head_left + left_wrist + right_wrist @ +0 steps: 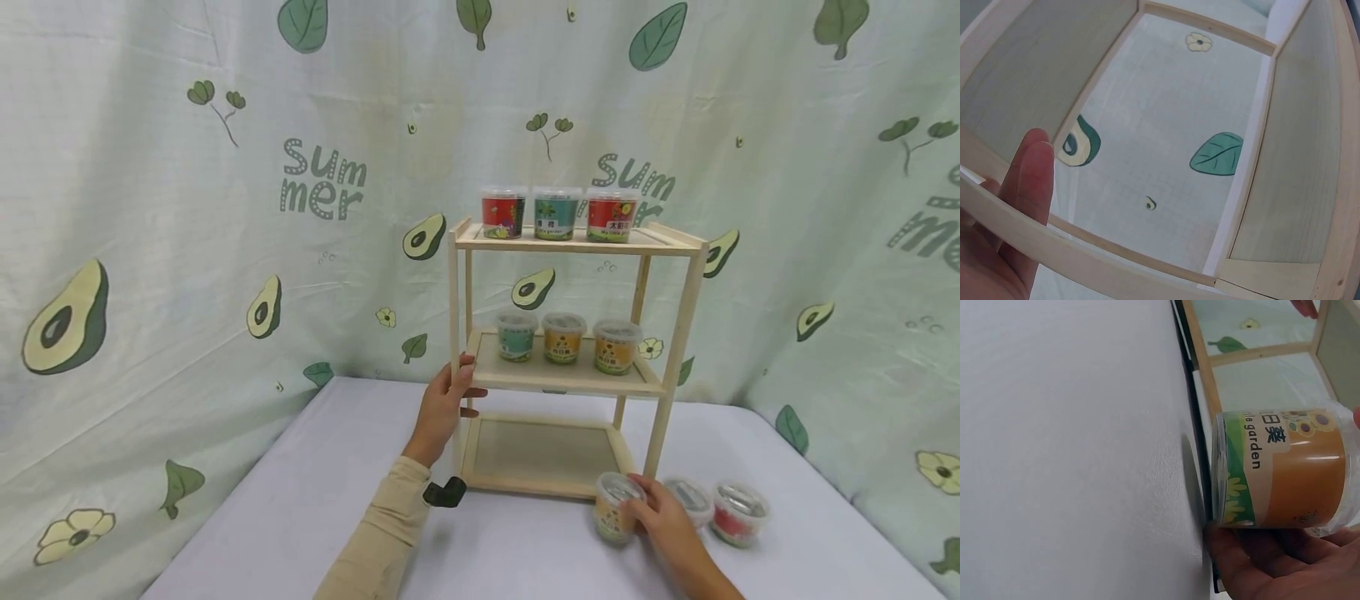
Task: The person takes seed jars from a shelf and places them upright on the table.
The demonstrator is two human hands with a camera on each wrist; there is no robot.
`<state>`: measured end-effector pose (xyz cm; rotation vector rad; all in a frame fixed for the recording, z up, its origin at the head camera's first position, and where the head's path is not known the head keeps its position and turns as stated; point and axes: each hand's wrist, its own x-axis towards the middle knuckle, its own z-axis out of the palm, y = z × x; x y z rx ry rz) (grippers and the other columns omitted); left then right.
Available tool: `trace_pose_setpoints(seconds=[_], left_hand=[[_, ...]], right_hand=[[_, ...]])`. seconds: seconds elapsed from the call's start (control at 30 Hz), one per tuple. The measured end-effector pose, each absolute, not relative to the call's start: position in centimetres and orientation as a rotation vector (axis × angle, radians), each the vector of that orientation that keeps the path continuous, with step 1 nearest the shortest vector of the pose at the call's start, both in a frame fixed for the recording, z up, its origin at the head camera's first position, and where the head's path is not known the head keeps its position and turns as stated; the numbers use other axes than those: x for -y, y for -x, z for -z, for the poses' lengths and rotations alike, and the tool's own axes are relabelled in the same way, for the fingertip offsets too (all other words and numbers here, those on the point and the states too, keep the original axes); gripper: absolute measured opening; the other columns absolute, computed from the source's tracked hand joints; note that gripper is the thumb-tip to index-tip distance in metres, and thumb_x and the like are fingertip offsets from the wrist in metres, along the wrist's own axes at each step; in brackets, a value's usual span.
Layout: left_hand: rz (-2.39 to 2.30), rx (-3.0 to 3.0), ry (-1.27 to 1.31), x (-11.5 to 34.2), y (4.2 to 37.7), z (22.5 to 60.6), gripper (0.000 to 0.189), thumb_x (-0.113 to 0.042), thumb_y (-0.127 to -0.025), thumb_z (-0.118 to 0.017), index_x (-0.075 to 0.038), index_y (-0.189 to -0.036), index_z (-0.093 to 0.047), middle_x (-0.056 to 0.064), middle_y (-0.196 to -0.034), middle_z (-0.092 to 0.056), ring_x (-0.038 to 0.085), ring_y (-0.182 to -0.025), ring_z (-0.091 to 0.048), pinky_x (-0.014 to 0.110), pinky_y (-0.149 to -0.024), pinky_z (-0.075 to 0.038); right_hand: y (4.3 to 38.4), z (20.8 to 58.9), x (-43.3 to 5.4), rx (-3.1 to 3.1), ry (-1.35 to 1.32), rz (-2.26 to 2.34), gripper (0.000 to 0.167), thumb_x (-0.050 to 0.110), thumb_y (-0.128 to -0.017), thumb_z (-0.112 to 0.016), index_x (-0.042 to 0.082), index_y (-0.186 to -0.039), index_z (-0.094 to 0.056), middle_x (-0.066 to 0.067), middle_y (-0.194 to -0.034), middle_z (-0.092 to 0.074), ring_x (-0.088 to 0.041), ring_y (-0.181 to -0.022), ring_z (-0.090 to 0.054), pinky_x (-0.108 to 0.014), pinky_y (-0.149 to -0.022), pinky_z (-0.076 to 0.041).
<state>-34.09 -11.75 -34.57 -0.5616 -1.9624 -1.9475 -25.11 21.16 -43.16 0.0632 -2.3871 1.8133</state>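
Observation:
In the head view my left hand (442,408) holds the left front post of a three-tier wooden shelf rack (570,386) at the middle tier. The left wrist view shows the fingers (1035,184) reaching past the wooden post, inside the frame. My right hand (667,521) grips a clear-lidded plastic cup (617,510) in front of the rack's lower right corner. Its orange label with sunflowers and "garden" shows in the right wrist view, where the fingers (1285,553) lie along one side of the cup (1297,475). The bottom tier (543,454) holds nothing.
Right of the rack, a lidded cup (692,497), partly behind my right hand, and a red-labelled cup (738,515) stand on the white table (300,500). Three cups line the top tier, among them a green one (555,215); three more, including a teal one (516,337), occupy the middle tier.

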Motion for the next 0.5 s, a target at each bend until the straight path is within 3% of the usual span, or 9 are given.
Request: trace_pose_setpoints(seconds=[0.2, 0.5], left_hand=[[1.936, 1.947, 0.557, 11.9, 35.3, 35.8, 0.044, -0.047, -0.103, -0.053, -0.02, -0.137, -0.057, 0.01, -0.127, -0.063, 0.038, -0.103, -0.067, 0.04, -0.068, -0.057], [1.914, 1.953, 0.545, 11.7, 35.2, 35.7, 0.045, -0.049, -0.102, -0.054, -0.021, -0.137, -0.058, 0.009, -0.126, -0.064, 0.029, -0.099, -0.069, 0.041, -0.068, -0.058]], right_hand=[[24.7, 43.3, -21.3, 2.406, -0.08, -1.779, 0.054, 0.003, -0.094, -0.058, -0.016, -0.14, -0.037, -0.035, -0.131, -0.054, -0.024, -0.115, -0.056, -0.021, -0.079, -0.052], [24.7, 43.4, -21.5, 2.52, -0.118, -1.605, 0.057, 0.008, -0.095, -0.065, -0.016, -0.139, -0.037, -0.037, -0.129, -0.055, -0.039, -0.122, -0.056, -0.022, -0.084, -0.052]])
